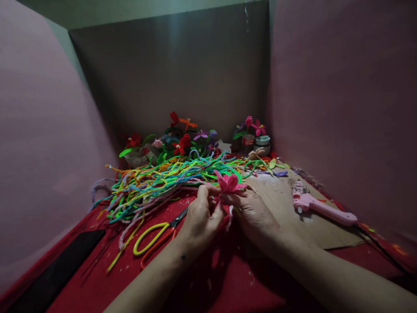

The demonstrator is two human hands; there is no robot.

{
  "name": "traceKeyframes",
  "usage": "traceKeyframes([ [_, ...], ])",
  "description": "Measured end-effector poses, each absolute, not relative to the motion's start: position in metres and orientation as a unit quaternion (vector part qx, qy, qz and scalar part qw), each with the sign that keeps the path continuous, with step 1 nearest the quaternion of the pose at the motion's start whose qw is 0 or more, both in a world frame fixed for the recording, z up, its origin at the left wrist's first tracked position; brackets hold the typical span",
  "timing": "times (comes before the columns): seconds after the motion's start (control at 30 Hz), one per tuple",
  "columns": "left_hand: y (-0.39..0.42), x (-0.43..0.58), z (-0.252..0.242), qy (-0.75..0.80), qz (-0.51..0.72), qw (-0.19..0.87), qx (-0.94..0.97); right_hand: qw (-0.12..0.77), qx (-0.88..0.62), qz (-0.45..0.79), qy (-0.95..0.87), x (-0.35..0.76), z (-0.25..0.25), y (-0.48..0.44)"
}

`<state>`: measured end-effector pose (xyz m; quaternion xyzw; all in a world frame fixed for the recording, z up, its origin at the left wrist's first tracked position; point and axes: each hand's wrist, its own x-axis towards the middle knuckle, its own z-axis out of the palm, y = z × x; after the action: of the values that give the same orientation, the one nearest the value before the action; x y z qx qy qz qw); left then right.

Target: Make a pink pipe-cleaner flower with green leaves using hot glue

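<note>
A pink pipe-cleaner flower [229, 182] stands upright between my two hands, petals spread at the top. My left hand [204, 214] is closed, its thumb and fingers pinching the base of the flower from the left. From the right, my right hand [253, 210] also pinches just under the petals. The lower part of the flower is mostly hidden by my fingers. A pale strip [230, 217] hangs below, between the hands. Scissors [155, 238] with one yellow and one orange-red handle lie beside my left wrist, their blades partly behind that hand.
Many coloured pipe cleaners [153, 184] are heaped beyond my hands. Behind them stand finished flowers [182, 141] and a lidded jar [262, 144]. A pink glue gun [321, 208] rests on a brown board [276, 200] at right. A long black object [61, 269] lies at left.
</note>
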<state>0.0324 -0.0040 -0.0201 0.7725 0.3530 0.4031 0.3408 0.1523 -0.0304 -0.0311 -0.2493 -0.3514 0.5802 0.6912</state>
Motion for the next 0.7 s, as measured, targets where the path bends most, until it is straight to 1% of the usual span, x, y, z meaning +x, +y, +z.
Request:
traceKeyframes([
  [0.17,-0.011,0.040,-0.024,0.378,0.392,0.243,0.802,0.704,-0.296,0.552,-0.334,0.154,-0.032,-0.029],
  [0.23,-0.012,0.040,-0.022,0.380,0.400,0.248,0.796,0.705,-0.297,0.551,-0.335,0.154,-0.030,-0.029],
  [0.3,-0.011,0.039,-0.019,0.378,0.404,0.310,0.773,0.707,-0.287,0.550,-0.339,0.153,-0.028,-0.030],
  [0.4,-0.007,0.036,-0.014,0.350,0.391,0.466,0.712,0.710,-0.283,0.538,-0.354,0.154,-0.025,-0.032],
  [0.47,-0.004,0.033,-0.011,0.321,0.371,0.551,0.675,0.701,-0.281,0.532,-0.382,0.156,-0.024,-0.034],
  [0.53,-0.002,0.030,-0.009,0.297,0.354,0.600,0.653,0.686,-0.269,0.534,-0.415,0.159,-0.023,-0.036],
  [0.7,-0.001,0.026,-0.008,0.247,0.331,0.668,0.619,0.638,-0.247,0.544,-0.485,0.166,-0.016,-0.042],
])
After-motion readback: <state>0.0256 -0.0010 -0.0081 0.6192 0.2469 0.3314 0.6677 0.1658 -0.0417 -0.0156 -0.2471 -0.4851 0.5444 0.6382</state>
